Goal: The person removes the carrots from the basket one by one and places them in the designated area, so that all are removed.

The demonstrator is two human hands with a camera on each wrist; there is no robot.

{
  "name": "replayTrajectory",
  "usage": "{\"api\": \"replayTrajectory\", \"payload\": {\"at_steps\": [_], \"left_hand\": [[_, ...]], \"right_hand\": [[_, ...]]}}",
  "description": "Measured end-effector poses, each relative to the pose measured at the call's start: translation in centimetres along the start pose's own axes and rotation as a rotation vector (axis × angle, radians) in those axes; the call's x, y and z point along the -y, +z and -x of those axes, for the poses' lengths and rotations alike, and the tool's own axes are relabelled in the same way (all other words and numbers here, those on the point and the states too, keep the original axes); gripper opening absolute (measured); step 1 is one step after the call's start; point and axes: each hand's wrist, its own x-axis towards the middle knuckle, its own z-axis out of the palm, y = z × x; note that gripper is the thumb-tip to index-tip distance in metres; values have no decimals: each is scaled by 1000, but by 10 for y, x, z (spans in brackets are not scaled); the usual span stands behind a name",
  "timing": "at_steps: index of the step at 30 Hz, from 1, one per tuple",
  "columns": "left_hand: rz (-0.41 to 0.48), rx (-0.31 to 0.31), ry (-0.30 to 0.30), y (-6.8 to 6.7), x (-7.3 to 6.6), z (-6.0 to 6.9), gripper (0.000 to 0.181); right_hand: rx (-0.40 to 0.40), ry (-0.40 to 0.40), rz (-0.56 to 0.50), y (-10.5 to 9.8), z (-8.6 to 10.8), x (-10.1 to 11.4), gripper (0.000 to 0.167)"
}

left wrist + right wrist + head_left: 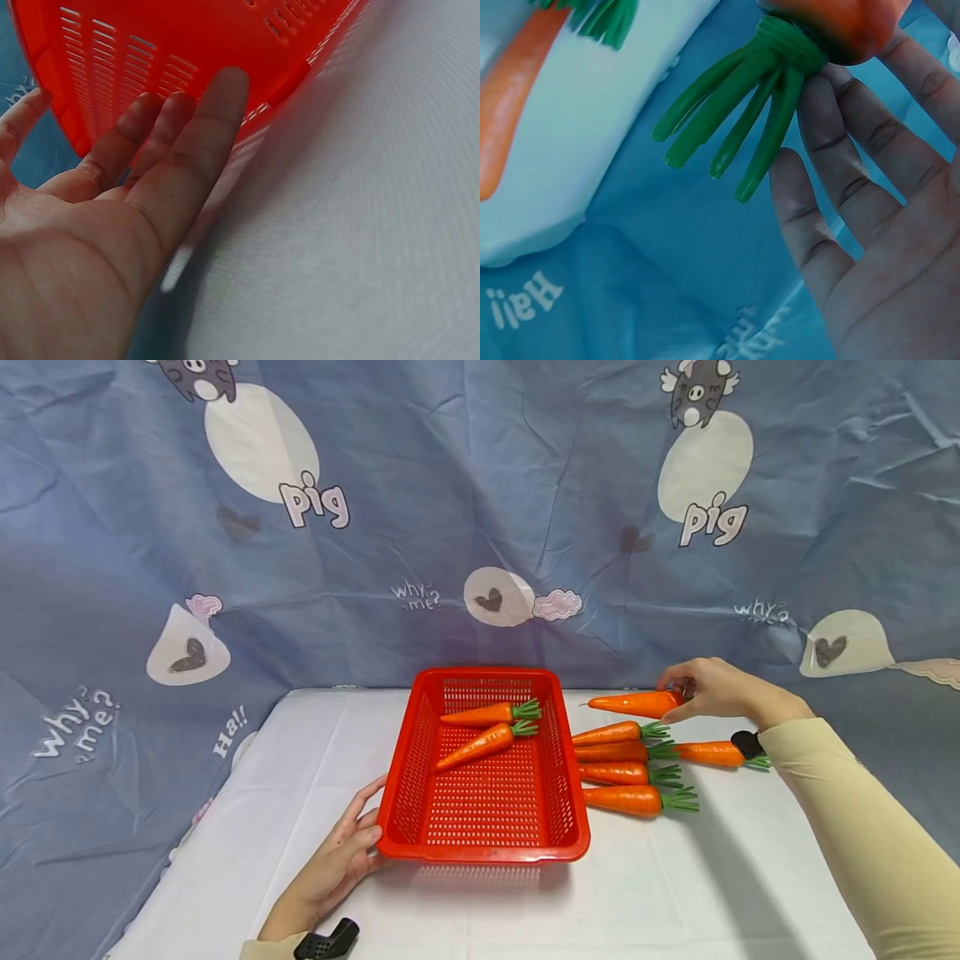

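red plastic, full of small slots, makes up the basket (483,853) in the head view; it sits on a white cloth (645,902), and two carrots (483,747) lie inside with their green tops to the right. the left hand (330,868) touches the basket's near left side, fingers spread and only slightly bent. the right hand (720,689) pinches a held carrot (637,702) by its top end, to the right of the basket and apart from it. four loose carrots (618,799) lie side by side just right of the basket, and a farther carrot (705,752) lies near the right wrist. blue printed fabric (420,485) hangs behind.

in the left wrist view, thumb and fingers reach to the basket's outer wall, loosely extended.

in the right wrist view, fingers meet the held carrot's thick end, its green leaves beside the fingertips.
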Motion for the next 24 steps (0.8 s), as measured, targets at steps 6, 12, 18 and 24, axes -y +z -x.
{"api": "replayTrajectory", "payload": {"at_steps": [6, 12, 18, 24], "left_hand": [[21, 39, 19, -3, 1, 0, 72], [23, 64, 36, -7, 5, -1, 73], [31, 54, 28, -6, 5, -2, 73], [30, 60, 27, -5, 4, -1, 73]], "right_hand": [[7, 39, 6, 0, 11, -17, 46], [21, 73, 24, 3, 21, -36, 48], [49, 115, 27, 9, 33, -52, 47], [54, 139, 23, 15, 46, -73, 47]]}}
